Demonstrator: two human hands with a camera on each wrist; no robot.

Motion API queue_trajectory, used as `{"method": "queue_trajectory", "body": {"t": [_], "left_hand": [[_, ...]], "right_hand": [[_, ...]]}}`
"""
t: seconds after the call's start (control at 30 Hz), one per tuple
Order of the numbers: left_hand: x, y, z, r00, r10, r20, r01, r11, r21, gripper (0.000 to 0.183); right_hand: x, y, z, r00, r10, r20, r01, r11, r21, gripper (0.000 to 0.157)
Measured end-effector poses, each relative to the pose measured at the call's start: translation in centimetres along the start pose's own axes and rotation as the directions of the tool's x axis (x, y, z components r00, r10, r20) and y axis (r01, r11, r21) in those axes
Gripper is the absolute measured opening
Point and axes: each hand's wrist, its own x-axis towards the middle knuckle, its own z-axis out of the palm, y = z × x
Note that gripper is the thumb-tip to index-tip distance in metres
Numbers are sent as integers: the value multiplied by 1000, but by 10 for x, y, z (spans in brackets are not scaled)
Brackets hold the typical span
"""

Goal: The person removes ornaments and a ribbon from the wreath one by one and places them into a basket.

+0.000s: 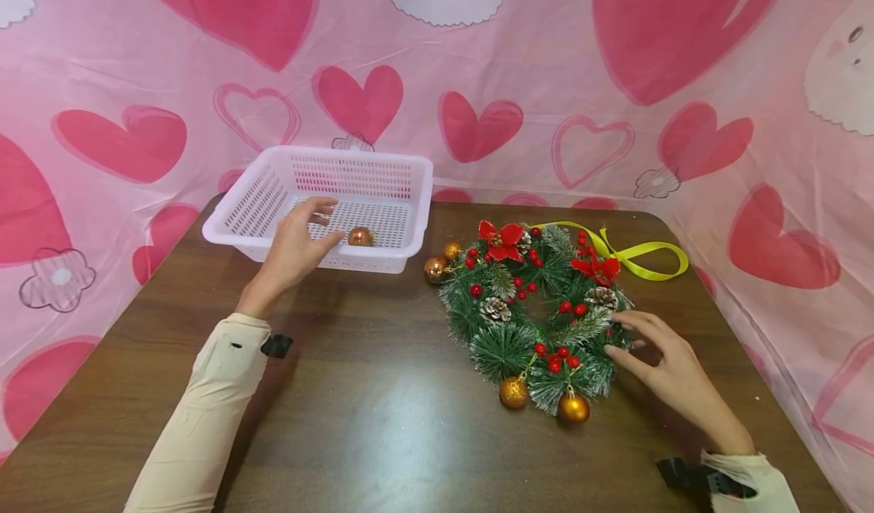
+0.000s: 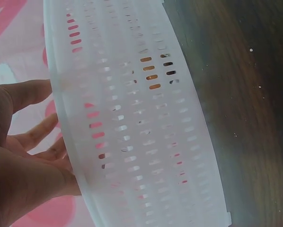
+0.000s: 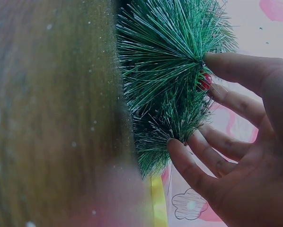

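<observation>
Left hand (image 1: pixel 295 241): fingers spread and bent, over the white perforated plastic basket (image 1: pixel 382 260), near a shiny copper-coloured ball (image 1: pixel 360 237) inside it.
Right hand (image 1: pixel 674 365): fingers spread, tips touching the right edge of the round green artificial-pine wreath (image 1: pixel 503 348).
Wreath: flat on the brown wood-grain table (image 1: pixel 348 407), right of the basket.

From the head, we look down and forward over the table (image 1: pixel 382 437), out to its far edge. From the left wrist, we look from low and very near at the front wall of the basket (image 2: pixel 132 113). From the right wrist, we are close beside the wreath (image 3: pixel 165 56), toward the table's right edge. Both wrist views lie tipped sideways. The head and left wrist views share the basket and left hand (image 1: pixel 293 243); the head and right wrist views share the wreath, ribbon (image 3: pixel 159 201) and right hand (image 1: pixel 672 369).
</observation>
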Motion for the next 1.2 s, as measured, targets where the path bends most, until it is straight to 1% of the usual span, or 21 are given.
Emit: {"method": "queue_trajectory", "body": {"t": [0.1,0.33,0.63,0.87,1.03,1.2], "left_hand": [[0,1,0,1000,4,2,-4,1000,-1,48],[0,4,2,1000,20,-1,-20,1000,-6,49],[-1,10,5,999,44,-3,-44,999,-29,50],[-3,20,8,998,69,6,-68,996,-51,51],[-4,27,11,996,91,14,-90,995,-49,51],[-6,34,15,992,121,23,-120,992,-47,51]], "right_hand": [[0,0,0,1000,-3,3,3,1000,-6,48],[-1,3,1,1000,25,7,-25,999,-22,47],[-1,4,1,1000,28,14,-28,999,-34,47],[-1,3,1,999,29,14,-28,999,-30,47],[-1,3,2,1000,24,0,-24,999,-21,47],[0,2,1,1000,0,-7,0,1000,-7,48]]}}
